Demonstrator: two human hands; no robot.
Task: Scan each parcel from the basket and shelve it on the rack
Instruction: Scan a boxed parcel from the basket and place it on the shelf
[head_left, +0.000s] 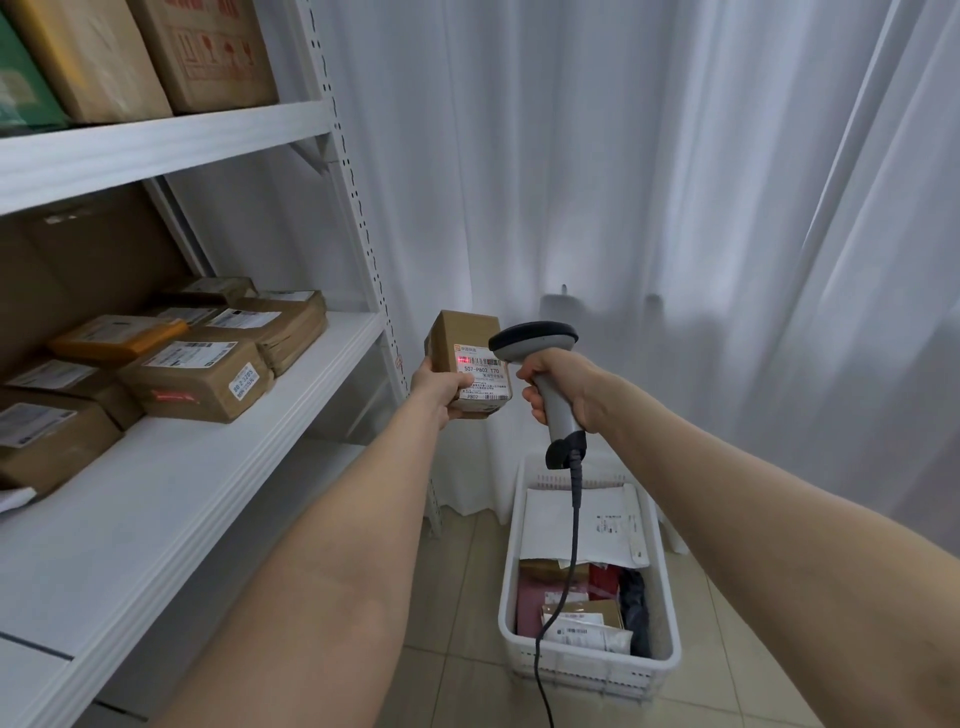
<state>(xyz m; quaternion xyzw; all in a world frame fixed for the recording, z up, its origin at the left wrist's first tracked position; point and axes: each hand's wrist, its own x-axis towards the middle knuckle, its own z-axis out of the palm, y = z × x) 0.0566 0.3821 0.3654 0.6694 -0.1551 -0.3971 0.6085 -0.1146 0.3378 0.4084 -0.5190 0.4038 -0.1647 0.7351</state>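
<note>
My left hand grips a small brown cardboard parcel from below, held up with its white label facing me. A red scan line glows on the label's barcode. My right hand grips the grey handle of a corded barcode scanner, whose dark head points at the label from just to the right. Below on the floor stands the white basket, holding several parcels and envelopes. The white rack is to my left, its middle shelf bearing several brown parcels.
The upper rack shelf carries large cardboard boxes and a green one. The near stretch of the middle shelf is bare white board. White curtains hang behind. The scanner's cable drops in front of the basket over the tiled floor.
</note>
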